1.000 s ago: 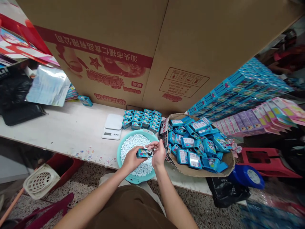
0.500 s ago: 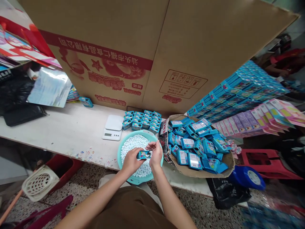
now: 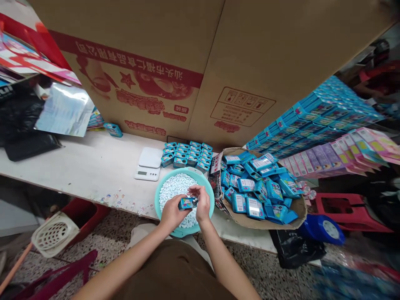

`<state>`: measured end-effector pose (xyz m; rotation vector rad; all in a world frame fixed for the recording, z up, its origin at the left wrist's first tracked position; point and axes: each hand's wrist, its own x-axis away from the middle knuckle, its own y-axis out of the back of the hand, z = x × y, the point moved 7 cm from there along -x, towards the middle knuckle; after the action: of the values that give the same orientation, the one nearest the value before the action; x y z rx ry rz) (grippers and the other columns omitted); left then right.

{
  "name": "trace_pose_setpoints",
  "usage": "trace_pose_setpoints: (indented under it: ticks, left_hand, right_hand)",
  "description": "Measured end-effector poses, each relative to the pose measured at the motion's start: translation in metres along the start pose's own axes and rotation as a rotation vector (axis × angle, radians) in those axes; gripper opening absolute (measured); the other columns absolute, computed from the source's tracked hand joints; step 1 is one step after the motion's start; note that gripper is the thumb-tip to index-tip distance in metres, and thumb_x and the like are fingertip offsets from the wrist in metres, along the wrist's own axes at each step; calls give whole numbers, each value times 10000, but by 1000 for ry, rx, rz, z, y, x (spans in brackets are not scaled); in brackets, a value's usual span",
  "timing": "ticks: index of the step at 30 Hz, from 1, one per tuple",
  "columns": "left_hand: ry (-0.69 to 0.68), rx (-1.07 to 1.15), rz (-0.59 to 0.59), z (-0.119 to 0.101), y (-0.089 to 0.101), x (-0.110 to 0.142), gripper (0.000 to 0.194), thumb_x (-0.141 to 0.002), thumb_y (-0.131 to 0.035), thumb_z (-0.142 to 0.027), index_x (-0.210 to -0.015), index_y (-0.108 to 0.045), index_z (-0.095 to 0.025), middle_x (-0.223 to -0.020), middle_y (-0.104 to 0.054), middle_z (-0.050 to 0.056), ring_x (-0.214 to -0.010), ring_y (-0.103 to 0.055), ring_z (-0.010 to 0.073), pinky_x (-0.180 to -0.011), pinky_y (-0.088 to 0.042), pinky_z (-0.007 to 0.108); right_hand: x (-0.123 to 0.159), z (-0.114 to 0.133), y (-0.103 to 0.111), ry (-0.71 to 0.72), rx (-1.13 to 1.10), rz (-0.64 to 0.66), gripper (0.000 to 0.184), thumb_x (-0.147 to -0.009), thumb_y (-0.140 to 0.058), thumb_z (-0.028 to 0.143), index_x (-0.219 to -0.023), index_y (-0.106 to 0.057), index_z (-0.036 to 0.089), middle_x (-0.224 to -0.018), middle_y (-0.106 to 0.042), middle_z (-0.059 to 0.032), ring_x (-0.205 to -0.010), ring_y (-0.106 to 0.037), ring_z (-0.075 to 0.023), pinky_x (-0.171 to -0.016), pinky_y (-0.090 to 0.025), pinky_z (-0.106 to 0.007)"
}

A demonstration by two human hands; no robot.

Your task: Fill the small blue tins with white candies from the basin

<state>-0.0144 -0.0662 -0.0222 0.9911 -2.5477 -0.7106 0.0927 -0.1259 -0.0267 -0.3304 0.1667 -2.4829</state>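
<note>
My left hand is closed round a small blue candy box, its printed face up and its dark opening towards the right. Curled and cupped, my right hand meets the opening end of that box, with a few white candies at its fingers; its palm is partly hidden. Both hands are over a turquoise basin full of small white candies.
Behind the basin stand rows of small blue boxes, beside a white digital scale. An opened carton heaped with blue boxes is on the right. A tall cardboard box walls off the back; stacked blue packs rise at the right.
My right hand has curled in closer over the box's open end, and fewer white candies show in its palm. My left hand keeps the box in nearly the same place.
</note>
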Motion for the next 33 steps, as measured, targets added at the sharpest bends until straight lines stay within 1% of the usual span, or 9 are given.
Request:
trace_pose_setpoints:
  ticks: [5,11,16,19,21,24,27,30,33]
  left_hand:
    - [76,76,-16,8,0,-3,389,-613,-721,-200,-984,-607,-221,-1043,-676,35,-993,-623,239,-868,-474,359]
    - [87,212,-32,-3,4,-6,359,-656,-673,-227,-1006,-592,-218,-993,-685,14,-926,-638,210,-821,-484,319]
    - [44,223,-10,2,-1,-9,347,-638,-700,-251,-962,-581,-217,-950,-670,-1,-895,-624,201,-806,-474,321]
    - [108,220,-30,13,-1,-8,358,-636,-714,-287,-953,-565,-211,-942,-663,1,-871,-627,197,-788,-481,317]
    - [129,191,-44,15,2,-7,354,-642,-715,-300,-949,-564,-210,-949,-664,10,-878,-630,203,-792,-485,321]
    - [83,97,-54,13,12,-9,331,-681,-689,-285,-983,-569,-224,-1017,-662,23,-972,-617,221,-849,-471,338]
    - [80,-12,-51,18,21,-16,346,-675,-694,-263,-999,-579,-230,-1045,-665,38,-1000,-615,250,-857,-473,363]
    - [74,-41,-53,23,29,-20,354,-657,-705,-231,-989,-584,-231,-1043,-668,36,-998,-618,255,-860,-475,368]
    - [98,3,-85,22,38,-18,326,-681,-696,-246,-986,-579,-230,-1025,-666,30,-978,-621,240,-847,-479,361]
  right_hand:
    - [0,9,-5,6,-25,73,412,-887,-344,499,-887,-614,189,-890,-659,-56,-787,-633,-181,-773,-476,-342]
    - [21,46,-21,281,159,295,359,-896,-375,434,-987,-633,201,-1018,-624,-77,-993,-577,-213,-886,-445,-370]
    - [14,40,-8,203,-47,100,370,-898,-343,436,-959,-626,205,-966,-656,-67,-966,-601,-203,-922,-429,-402]
    - [0,23,2,61,-242,5,406,-873,-349,500,-869,-624,202,-890,-666,-62,-906,-623,-197,-906,-441,-405]
    - [-11,6,20,-16,-299,-127,417,-851,-359,538,-833,-609,204,-840,-658,-45,-844,-630,-185,-857,-463,-385]
    - [-24,-23,47,-59,-33,-212,379,-808,-430,529,-816,-605,192,-815,-646,-31,-782,-612,-174,-781,-473,-340]
    - [-34,-55,57,-60,422,-52,412,-798,-420,533,-807,-628,177,-825,-648,-56,-802,-597,-206,-788,-460,-366]
    - [-42,-82,62,-24,583,32,376,-762,-508,508,-862,-651,175,-937,-650,-91,-958,-569,-252,-912,-397,-415]
    - [-47,-101,57,58,826,95,398,-799,-508,436,-1059,-617,154,-1130,-600,-135,-1127,-487,-273,-1010,-312,-436]
